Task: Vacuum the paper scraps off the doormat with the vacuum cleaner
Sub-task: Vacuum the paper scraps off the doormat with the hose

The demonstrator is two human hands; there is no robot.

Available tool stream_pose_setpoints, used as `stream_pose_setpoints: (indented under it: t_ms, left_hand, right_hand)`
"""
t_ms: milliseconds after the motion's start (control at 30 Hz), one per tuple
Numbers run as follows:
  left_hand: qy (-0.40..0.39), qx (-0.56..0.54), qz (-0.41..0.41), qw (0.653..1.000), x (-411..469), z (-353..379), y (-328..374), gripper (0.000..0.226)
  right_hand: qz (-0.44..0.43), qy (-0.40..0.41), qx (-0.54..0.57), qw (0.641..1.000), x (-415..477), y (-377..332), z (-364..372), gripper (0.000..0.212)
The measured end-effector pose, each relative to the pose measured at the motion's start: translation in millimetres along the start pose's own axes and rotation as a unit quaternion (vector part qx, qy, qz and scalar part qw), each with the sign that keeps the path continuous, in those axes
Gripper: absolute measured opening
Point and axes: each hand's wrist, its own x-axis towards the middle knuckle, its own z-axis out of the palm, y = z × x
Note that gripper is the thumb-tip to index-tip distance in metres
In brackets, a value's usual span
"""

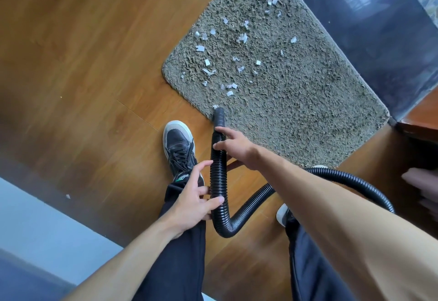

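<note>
With fingers (220,131) curled round the vacuum hose (216,177), right hand (234,148) nearer its mouth and left hand (195,197) lower, it points lengthwise from the near edge of the doormat (308,101) toward the paper scraps (207,62) scattered just beyond.

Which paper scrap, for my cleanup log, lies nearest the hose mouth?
The white scrap right at the hose mouth, on the doormat's near edge; all others lie farther in.
</note>
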Motion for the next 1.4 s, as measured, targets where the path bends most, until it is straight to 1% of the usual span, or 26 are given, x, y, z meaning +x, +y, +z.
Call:
stream_pose_setpoints:
  t_ms: [100,200,433,633,733,967,1100,1233,1400]
  left_hand:
    - [0.006,-0.005,0.002,1.0,-1,-3,-2,0.076]
    - [0.013,-0.005,0.008,1.0,1,-6,-1,0.076]
    - [0.008,0.023,0.027,0.999,15,-3,16,0.077]
    - [-0.013,0.076,0.036,0.996,30,11,30,0.078]
    - [-0.012,0.076,0.037,0.996,34,20,34,0.079]
    - [0.006,0.07,0.039,0.997,30,8,37,0.079]
    - [0.018,0.053,0.037,0.998,26,-3,38,0.078]
    - [0.014,0.029,0.034,0.999,23,-7,37,0.077]
    - [0.027,0.003,0.041,0.999,24,-9,35,0.078]
  right_hand:
    - [-0.006,-0.005,-0.021,1.0,2,-4,6,0.062]
    - [-0.014,-0.006,-0.02,1.0,5,-9,8,0.063]
    - [-0.038,0.022,0.028,0.999,7,-14,-9,0.062]
    - [-0.031,0.048,0.063,0.996,5,-13,-32,0.058]
    - [-0.034,0.059,0.067,0.995,5,-14,-36,0.058]
    - [-0.052,0.046,0.048,0.996,9,-25,-23,0.061]
    - [-0.055,0.045,0.03,0.997,15,-32,-10,0.061]
    - [-0.056,0.041,0.003,0.998,17,-36,-6,0.062]
    - [-0.053,0.014,-0.03,0.998,15,-46,-5,0.062]
